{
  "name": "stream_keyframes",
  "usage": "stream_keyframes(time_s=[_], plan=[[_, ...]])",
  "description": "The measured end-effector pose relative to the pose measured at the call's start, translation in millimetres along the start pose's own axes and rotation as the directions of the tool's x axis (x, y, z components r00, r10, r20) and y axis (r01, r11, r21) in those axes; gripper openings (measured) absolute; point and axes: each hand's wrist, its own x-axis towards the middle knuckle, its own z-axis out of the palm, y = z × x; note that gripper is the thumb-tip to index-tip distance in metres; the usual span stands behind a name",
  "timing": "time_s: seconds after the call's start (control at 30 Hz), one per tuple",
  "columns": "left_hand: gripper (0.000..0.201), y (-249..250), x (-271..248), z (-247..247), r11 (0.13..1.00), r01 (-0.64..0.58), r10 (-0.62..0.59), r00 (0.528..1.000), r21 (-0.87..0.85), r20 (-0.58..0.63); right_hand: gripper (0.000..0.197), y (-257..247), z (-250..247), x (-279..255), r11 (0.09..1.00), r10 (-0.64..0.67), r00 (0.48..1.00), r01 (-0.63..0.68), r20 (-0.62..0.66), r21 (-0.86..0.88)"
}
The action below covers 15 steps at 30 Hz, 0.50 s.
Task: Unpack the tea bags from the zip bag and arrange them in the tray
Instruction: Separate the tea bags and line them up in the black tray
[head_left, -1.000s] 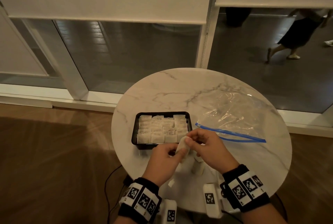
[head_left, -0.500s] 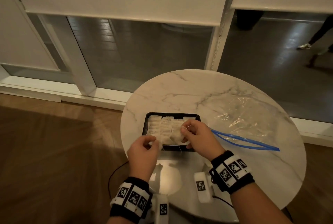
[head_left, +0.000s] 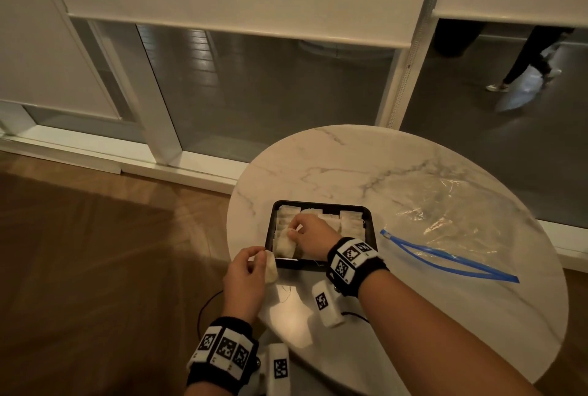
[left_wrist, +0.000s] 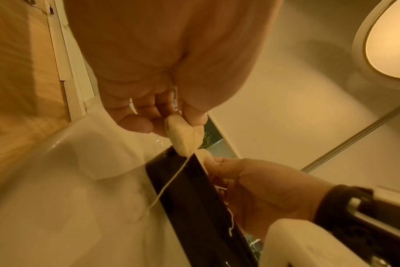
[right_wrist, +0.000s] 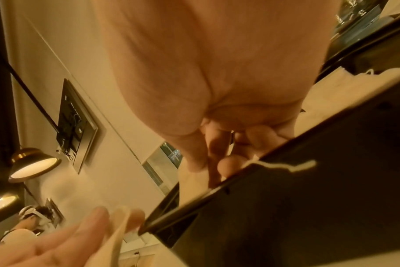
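Note:
A black tray (head_left: 369, 220) sits on the round marble table (head_left: 350, 156), filled with rows of white tea bags (head_left: 350, 220). My right hand (head_left: 294, 233) reaches into the tray's near-left corner and pinches a tea bag (head_left: 284, 246) there. My left hand (head_left: 257, 260) hovers just left of the tray's near corner and pinches another tea bag (head_left: 271, 268) (left_wrist: 185, 139), whose string (left_wrist: 171, 182) dangles over the tray rim (left_wrist: 183, 189). The clear zip bag (head_left: 445, 220) with a blue zipper lies flat to the right of the tray.
The table stands beside floor-length windows with white frames (head_left: 159, 125). Wooden floor (head_left: 95, 268) lies to the left and below. A cable (head_left: 203, 303) runs under the table's near edge. A passer-by's legs (head_left: 528, 58) show beyond the glass.
My hands have separated: the right one carried its tea bag forward into the tray's near-left corner, while the left one stayed near the table edge with another bag. The head view swung left.

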Motion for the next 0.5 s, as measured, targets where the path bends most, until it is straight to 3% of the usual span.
stream_keyframes(time_s=[0.17,0.37,0.5], plan=[[0.011,1.7,-1.8,0.7,1.0,-0.015,0.016,1.0,-0.011,0.008,0.007,0.0,9.9,12.5,0.992,0.011,0.997,0.0,0.079,-0.129],[0.01,3.5,-3.4,3.4,0.999,-0.031,0.03,0.999,0.012,0.02,0.003,0.0,11.8,12.9,0.994,0.012,1.0,-0.009,0.027,-0.109],[0.008,7.0,-5.4,2.4,0.996,-0.06,0.06,0.998,0.062,0.01,0.015,-0.1,5.2,4.8,0.997,0.003,1.0,-0.004,-0.004,-0.078]])
